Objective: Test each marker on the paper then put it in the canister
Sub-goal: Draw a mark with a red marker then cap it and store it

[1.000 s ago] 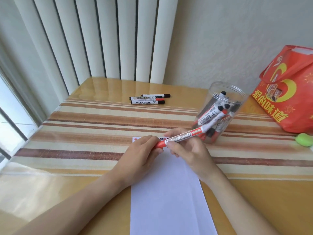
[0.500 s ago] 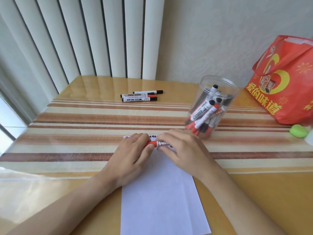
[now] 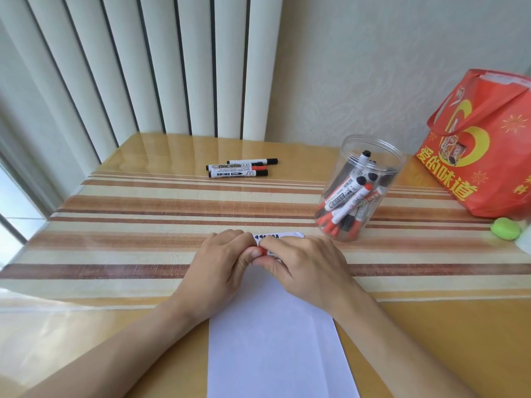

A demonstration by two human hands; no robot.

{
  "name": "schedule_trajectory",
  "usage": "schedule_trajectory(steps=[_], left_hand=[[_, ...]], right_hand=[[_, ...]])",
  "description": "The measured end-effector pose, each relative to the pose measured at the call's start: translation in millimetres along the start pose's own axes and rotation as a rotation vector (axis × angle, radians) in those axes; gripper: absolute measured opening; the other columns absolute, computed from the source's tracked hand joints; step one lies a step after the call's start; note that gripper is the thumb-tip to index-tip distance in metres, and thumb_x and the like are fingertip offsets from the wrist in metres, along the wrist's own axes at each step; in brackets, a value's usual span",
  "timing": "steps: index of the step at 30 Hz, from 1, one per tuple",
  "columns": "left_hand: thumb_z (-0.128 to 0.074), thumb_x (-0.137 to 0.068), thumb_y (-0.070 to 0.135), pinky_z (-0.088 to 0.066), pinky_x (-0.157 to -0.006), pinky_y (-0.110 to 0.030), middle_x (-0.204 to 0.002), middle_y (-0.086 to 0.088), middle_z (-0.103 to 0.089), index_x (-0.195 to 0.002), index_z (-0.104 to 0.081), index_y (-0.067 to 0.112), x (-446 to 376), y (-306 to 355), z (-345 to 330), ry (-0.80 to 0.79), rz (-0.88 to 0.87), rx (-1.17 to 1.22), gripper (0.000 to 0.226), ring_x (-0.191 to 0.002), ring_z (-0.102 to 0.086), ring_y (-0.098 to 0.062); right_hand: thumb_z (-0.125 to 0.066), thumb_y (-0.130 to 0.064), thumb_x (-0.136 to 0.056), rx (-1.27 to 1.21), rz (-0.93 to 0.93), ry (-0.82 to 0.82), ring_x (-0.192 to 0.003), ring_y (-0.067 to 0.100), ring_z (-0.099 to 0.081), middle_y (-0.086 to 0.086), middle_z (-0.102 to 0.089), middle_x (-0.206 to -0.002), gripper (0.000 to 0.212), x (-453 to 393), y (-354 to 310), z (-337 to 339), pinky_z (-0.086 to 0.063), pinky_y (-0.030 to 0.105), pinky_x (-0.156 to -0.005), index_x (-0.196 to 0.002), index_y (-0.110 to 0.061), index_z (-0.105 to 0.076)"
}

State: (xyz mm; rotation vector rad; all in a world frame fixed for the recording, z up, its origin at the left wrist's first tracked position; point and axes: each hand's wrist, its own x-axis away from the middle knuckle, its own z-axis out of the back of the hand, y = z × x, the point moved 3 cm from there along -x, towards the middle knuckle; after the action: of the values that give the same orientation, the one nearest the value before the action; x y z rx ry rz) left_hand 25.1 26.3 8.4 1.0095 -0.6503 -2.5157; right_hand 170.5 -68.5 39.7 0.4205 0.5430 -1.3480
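Note:
Both hands meet over the top of the white paper (image 3: pixel 275 340). My left hand (image 3: pixel 218 265) pinches the red cap end of a red marker (image 3: pixel 263 250), and my right hand (image 3: pixel 304 265) wraps the rest of it, so only a small red bit shows. Small test marks (image 3: pixel 268 236) line the paper's top edge. A clear canister (image 3: pixel 370 150) holding several red and black markers stands to the right, beyond my right hand. Three loose markers (image 3: pixel 238 169) lie side by side at the table's back.
A red shopping bag (image 3: pixel 482 145) stands at the far right against the wall. A green round object (image 3: pixel 505 228) lies in front of it. Vertical blinds (image 3: pixel 143 67) hang behind the table, and the striped table mat (image 3: pixel 129 219) runs across the middle.
The marker came down from pointing at the canister to lying low over the paper, and both hands closed around it until it is nearly hidden. The camera view shifted slightly.

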Motion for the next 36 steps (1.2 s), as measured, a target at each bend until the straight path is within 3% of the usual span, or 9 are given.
schedule_trajectory(steps=[5, 11, 15, 17, 21, 24, 28, 30, 36], left_hand=[[-0.027, -0.110, 0.050, -0.040, -0.062, -0.036, -0.075, 0.008, -0.047, -0.085, -0.057, 0.016, -5, 3, -2, 0.020, -0.038, -0.013, 0.052, -0.069, -0.044, -0.015], [-0.031, -0.108, 0.052, -0.043, -0.064, -0.037, -0.084, 0.010, -0.053, -0.093, -0.060, 0.017, -5, -2, 4, 0.028, 0.023, 0.010, 0.049, -0.074, -0.050, -0.015], [-0.047, -0.105, 0.044, -0.045, -0.075, -0.037, -0.092, 0.013, -0.053, -0.096, -0.063, 0.023, -3, -2, 3, -0.029, 0.033, -0.082, 0.028, -0.086, -0.051, -0.013], [-0.055, -0.099, 0.040, -0.044, -0.081, -0.037, -0.100, 0.015, -0.054, -0.097, -0.061, 0.027, -1, 3, -1, -0.115, -0.029, -0.171, 0.015, -0.094, -0.051, -0.013], [-0.060, -0.088, 0.039, -0.040, -0.090, -0.035, -0.113, 0.016, -0.055, -0.106, -0.057, 0.030, 3, 8, -9, -0.247, -0.080, -0.297, 0.020, -0.107, -0.051, -0.012], [-0.060, -0.089, 0.039, -0.039, -0.098, -0.032, -0.127, 0.015, -0.054, -0.125, -0.055, 0.032, 4, 6, -10, -0.289, -0.081, -0.262, 0.037, -0.120, -0.048, -0.010], [-0.053, -0.097, 0.049, -0.033, -0.111, -0.032, -0.147, 0.015, -0.048, -0.142, -0.049, 0.043, 7, 6, -15, -0.407, -0.142, -0.250, 0.045, -0.138, -0.040, -0.009], [-0.049, -0.099, 0.053, -0.033, -0.112, -0.036, -0.149, 0.015, -0.047, -0.143, -0.049, 0.044, 6, 5, -17, -0.430, -0.149, -0.264, 0.045, -0.140, -0.039, -0.010], [-0.047, -0.102, 0.053, -0.039, -0.108, -0.041, -0.148, 0.012, -0.047, -0.141, -0.052, 0.042, 4, 1, -18, -0.407, -0.148, -0.230, 0.041, -0.138, -0.043, -0.012]], right_hand=[[-0.024, -0.062, -0.107, 0.024, -0.032, -0.049, -0.045, 0.034, -0.051, -0.002, -0.052, -0.050, 0.062, 4, 5, -1, -0.023, 0.027, -0.043, -0.075, -0.017, -0.053], [-0.040, -0.066, -0.102, -0.020, -0.129, -0.094, -0.051, 0.023, -0.044, -0.007, -0.044, -0.054, 0.049, 7, 26, 7, -0.031, 0.034, -0.043, -0.078, -0.024, -0.040], [-0.043, -0.025, -0.106, -0.453, -0.368, -0.042, -0.073, 0.013, -0.056, -0.007, -0.057, -0.077, 0.015, 8, 40, 9, -0.048, 0.039, -0.069, -0.105, -0.023, -0.058], [-0.048, -0.010, -0.106, -0.664, -0.474, 0.012, -0.072, 0.013, -0.064, 0.000, -0.067, -0.087, 0.031, 8, 43, 9, -0.053, 0.033, -0.071, -0.130, -0.029, -0.057], [-0.045, -0.002, -0.107, -1.236, -0.715, 0.136, -0.061, 0.024, -0.060, 0.013, -0.071, -0.100, 0.024, 5, 47, 6, -0.051, 0.032, -0.063, -0.114, -0.015, -0.064], [-0.048, -0.008, -0.096, -1.667, -0.904, 0.175, -0.060, 0.022, -0.062, 0.013, -0.071, -0.097, 0.031, 4, 52, 3, -0.053, 0.029, -0.059, -0.118, -0.015, -0.068], [-0.062, -0.028, -0.098, -1.427, -0.911, 0.135, -0.052, 0.015, -0.047, 0.002, -0.054, -0.071, 0.010, 3, 58, -6, -0.028, 0.019, -0.044, -0.100, -0.019, -0.065], [-0.059, -0.031, -0.104, -1.238, -0.948, 0.129, -0.048, 0.016, -0.039, 0.004, -0.044, -0.063, 0.021, 4, 59, -13, -0.025, 0.018, -0.042, -0.091, -0.016, -0.063], [-0.063, -0.013, -0.099, -1.080, -0.937, 0.040, -0.050, 0.027, -0.061, 0.009, -0.069, -0.078, 0.006, 4, 54, -17, -0.033, 0.023, -0.039, -0.104, -0.016, -0.062]])
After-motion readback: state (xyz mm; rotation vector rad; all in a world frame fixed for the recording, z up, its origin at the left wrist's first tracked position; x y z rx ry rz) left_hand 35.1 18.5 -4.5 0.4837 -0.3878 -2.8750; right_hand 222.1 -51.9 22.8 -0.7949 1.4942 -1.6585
